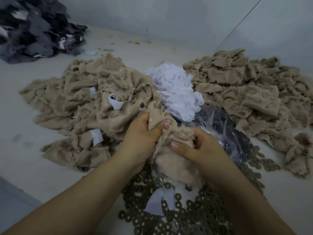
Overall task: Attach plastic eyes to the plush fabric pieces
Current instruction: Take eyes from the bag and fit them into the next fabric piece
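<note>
Dark washers (194,212) lie nearest, beneath the left hand (140,133) and right hand (201,146), both gripping one beige plush piece (176,141), with beige heaps beyond, one (94,99) left showing plastic eyes (142,105), white scraps (176,89) ahead.

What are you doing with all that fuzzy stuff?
A person is working on one beige plush piece, gripping it with the left hand and the right hand. To the left lies a beige pile where some pieces already show a plastic eye. More beige pieces sit on the right, white patches in the middle, and dark rings are spread underneath on the table.
</note>
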`<state>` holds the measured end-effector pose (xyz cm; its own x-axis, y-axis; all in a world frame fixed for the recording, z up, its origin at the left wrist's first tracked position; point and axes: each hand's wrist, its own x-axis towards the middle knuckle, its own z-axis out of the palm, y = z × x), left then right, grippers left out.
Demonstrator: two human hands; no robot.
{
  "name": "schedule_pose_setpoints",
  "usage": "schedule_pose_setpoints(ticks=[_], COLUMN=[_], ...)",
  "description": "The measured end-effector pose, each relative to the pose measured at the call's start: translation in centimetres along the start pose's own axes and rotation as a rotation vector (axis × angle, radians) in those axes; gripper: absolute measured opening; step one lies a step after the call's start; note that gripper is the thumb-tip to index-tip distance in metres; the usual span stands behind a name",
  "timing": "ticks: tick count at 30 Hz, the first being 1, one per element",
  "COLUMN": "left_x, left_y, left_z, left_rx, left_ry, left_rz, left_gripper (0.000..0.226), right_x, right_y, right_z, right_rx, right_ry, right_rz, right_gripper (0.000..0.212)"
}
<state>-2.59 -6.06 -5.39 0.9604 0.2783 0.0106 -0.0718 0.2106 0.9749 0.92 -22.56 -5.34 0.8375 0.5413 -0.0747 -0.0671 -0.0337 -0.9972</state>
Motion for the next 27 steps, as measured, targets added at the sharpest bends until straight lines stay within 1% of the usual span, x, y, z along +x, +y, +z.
schedule_pose_setpoints(ticks=[2,4,5,7,8,10,11,14,16,18,20,22,25,27], left_x=[-0.1,-0.1,-0.1,0.0,0.0,0.2,0.3,0.7,0.9,1.1,1.0,0.9,1.0,1.1], left_y=[-0.1,-0.2,-0.3,-0.2,-0.1,0.0,0.0,-0.1,-0.1,0.1,0.3,0.5,0.3,0.1], left_z=[-0.1,0.1,0.1,-0.1,-0.3,-0.7,-1.0,-1.8,-2.3,-2.6,-2.6,-2.5,-2.2,-2.2], left_rx=[-0.001,0.066,0.072,0.026,0.014,0.041,0.055,0.035,0.034,0.020,-0.014,-0.023,-0.063,-0.078], left_ry=[-0.074,-0.115,-0.116,-0.100,-0.090,-0.039,0.012,0.175,0.220,0.179,0.063,-0.007,0.005,0.036], left_rz=[-0.038,-0.036,-0.031,-0.048,-0.057,-0.061,-0.061,-0.074,-0.092,-0.129,-0.178,-0.215,-0.245,-0.254], left_gripper=[0.018,0.025,0.028,0.028,0.025,0.020,0.018,0.014,0.009,0.011,0.012,0.018,0.015,0.016], right_x=[0.0,0.1,0.2,0.3,0.3,0.2,0.1,0.0,0.0,0.0,0.1,0.4,0.6,0.6], right_y=[-0.1,-0.2,-0.3,-0.3,-0.4,-0.6,-0.6,-0.7,-0.7,-0.8,-1.0,-1.1,-1.1,-0.9], right_z=[0.0,0.3,0.4,0.4,0.4,0.4,0.3,0.1,0.1,0.2,0.5,0.6,0.6,0.8], right_rx=[0.174,0.328,0.343,0.312,0.310,0.328,0.323,0.287,0.340,0.399,0.463,0.578,0.715,0.760], right_ry=[-0.074,-0.084,-0.052,0.025,0.030,-0.016,-0.038,-0.047,-0.057,-0.055,-0.044,0.014,0.131,0.140], right_rz=[0.101,0.185,0.203,0.212,0.224,0.256,0.266,0.293,0.296,0.288,0.271,0.268,0.271,0.299], right_gripper=[0.040,0.052,0.054,0.046,0.043,0.045,0.047,0.048,0.049,0.048,0.046,0.051,0.071,0.073])
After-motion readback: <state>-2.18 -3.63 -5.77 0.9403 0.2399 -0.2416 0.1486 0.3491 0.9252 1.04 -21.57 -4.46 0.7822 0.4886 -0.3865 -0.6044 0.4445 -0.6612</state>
